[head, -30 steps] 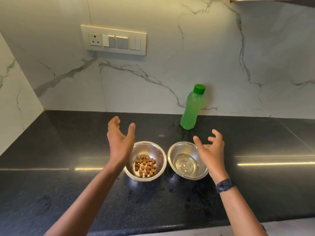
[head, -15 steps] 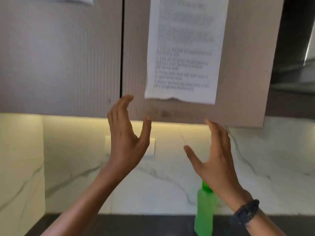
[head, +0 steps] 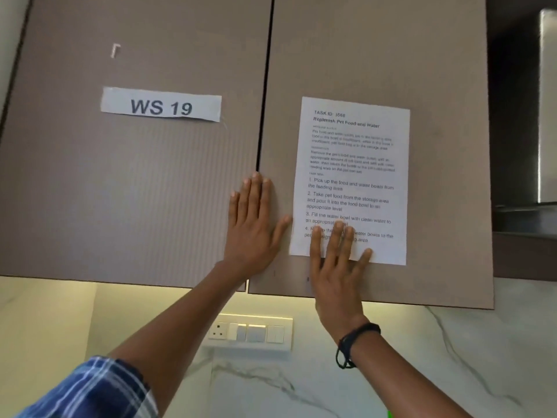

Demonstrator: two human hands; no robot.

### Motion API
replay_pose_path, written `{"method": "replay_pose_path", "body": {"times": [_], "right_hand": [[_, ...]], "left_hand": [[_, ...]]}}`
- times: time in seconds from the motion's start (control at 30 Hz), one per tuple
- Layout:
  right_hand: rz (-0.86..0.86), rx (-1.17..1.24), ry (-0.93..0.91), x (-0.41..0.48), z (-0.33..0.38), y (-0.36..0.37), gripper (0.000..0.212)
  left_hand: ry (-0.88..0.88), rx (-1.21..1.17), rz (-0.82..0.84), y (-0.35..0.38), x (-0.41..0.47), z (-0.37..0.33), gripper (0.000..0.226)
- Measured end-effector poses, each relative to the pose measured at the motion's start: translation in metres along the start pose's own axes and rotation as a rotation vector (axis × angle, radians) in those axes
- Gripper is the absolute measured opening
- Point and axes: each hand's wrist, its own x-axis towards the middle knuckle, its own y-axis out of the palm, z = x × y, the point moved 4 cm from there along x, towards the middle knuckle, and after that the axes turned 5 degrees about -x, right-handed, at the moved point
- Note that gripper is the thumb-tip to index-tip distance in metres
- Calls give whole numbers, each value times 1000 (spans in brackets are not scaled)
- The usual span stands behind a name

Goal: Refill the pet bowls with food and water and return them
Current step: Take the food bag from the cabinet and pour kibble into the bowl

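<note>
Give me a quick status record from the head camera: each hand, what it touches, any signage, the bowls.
Left hand: flat, fingers straight, on the cabinet across the seam between its doors
Right hand: flat, fingertips over the bottom of the task sheet
Label: reads WS 19, on the left door
Sheet title: Replenish Pet Food and Water
Switch panel: on the wall below the cabinet
Bowls: not in view

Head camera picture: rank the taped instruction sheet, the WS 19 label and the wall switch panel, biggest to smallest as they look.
1. instruction sheet
2. WS 19 label
3. switch panel
The last two look close, so their order is unsure.
</note>
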Motion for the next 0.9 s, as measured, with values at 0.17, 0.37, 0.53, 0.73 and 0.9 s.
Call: {"method": "replay_pose_path", "body": {"times": [0.17,0.37,0.53,0.73,0.9], "right_hand": [[16,-20,61,-5,7,0,100],[-79,-6,80,-23,-1,-18,74],[-126,17,96,-50,-20,-56,73],[-78,282,108,-96,-71,-123,112],[-38,489,68,-154,-108,-195,103]], "left_hand": [[-44,-163,3,-8,1,-3,87],[-298,-579,6,-53,-10,-31,87],[-459,-778,38,-107,-20,-63,68],[-324,-692,-8,-167,-37,-145,33],[-199,-599,-17,-207,-48,-228,21]]}}
